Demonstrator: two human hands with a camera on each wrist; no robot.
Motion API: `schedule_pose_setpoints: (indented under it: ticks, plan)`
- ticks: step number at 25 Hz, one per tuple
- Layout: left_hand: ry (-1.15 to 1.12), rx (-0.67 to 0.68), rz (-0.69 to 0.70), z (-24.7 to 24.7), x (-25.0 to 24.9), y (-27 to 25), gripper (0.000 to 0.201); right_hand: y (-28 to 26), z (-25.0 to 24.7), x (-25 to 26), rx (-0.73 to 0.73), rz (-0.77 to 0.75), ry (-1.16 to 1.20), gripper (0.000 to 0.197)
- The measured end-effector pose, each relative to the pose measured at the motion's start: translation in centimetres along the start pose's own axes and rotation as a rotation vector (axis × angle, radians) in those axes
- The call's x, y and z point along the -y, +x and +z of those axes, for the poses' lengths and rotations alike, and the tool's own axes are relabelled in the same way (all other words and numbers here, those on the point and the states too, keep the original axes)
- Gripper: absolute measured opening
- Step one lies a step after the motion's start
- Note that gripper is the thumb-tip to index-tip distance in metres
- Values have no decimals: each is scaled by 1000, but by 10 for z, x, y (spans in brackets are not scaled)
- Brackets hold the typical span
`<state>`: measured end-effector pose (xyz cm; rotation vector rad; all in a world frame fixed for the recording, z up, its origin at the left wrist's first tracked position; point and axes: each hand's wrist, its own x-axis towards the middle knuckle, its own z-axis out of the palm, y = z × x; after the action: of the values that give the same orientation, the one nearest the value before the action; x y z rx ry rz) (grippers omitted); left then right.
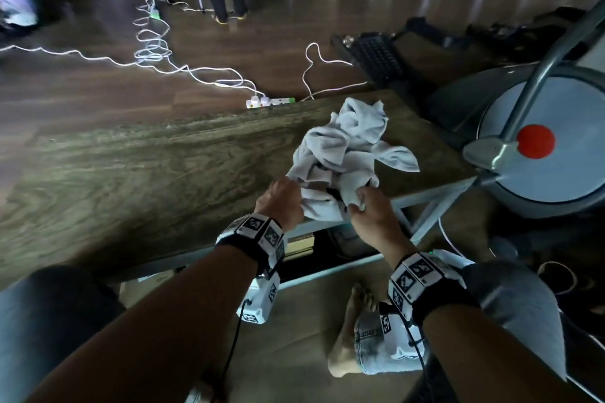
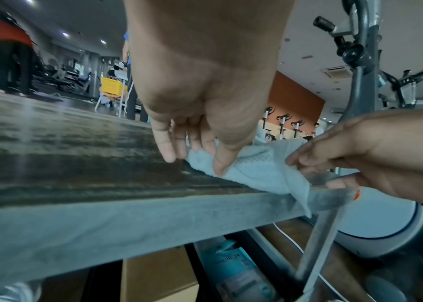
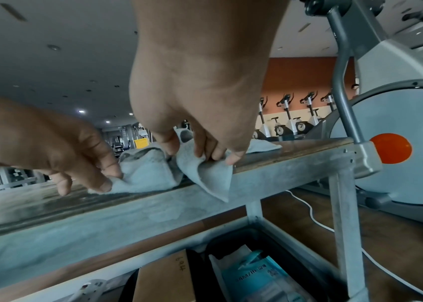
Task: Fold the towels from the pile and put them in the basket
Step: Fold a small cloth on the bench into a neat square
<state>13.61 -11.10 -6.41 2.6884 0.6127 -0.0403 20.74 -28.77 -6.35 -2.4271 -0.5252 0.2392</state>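
A crumpled pile of light grey towels (image 1: pixel 343 147) lies on the right end of the wooden table (image 1: pixel 147 180), close to its near edge. My left hand (image 1: pixel 284 198) pinches the near left corner of a towel (image 2: pixel 261 169) between thumb and fingers. My right hand (image 1: pixel 360 203) grips a fold of the same towel (image 3: pixel 205 175), which hangs a little over the table's front edge. In the left wrist view my left hand (image 2: pixel 205 161) and my right hand (image 2: pixel 308 171) hold the cloth about a hand's width apart. No basket is in view.
An exercise bike's grey flywheel (image 1: pixel 556 154) with a red knob stands just right of the table end. A power strip (image 1: pixel 268 101) and white cables lie on the floor beyond. Under the table sit a cardboard box (image 3: pixel 163 284) and a dark bin (image 3: pixel 230 237) holding packets.
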Motion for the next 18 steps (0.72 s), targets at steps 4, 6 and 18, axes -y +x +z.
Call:
schedule_pose_setpoints:
  ticks: [4, 6, 18]
  plan:
    - [-36, -22, -228, -31, 33, 0, 33, 13, -16, 24, -131, -84, 181, 28]
    - [-180, -159, -347, -58, 58, -3, 39, 22, -23, 35, -169, -88, 295, 32]
    - [-288, -370, -342, -139, 116, -56, 25, 8, -24, 98, 173, -235, 526, 40]
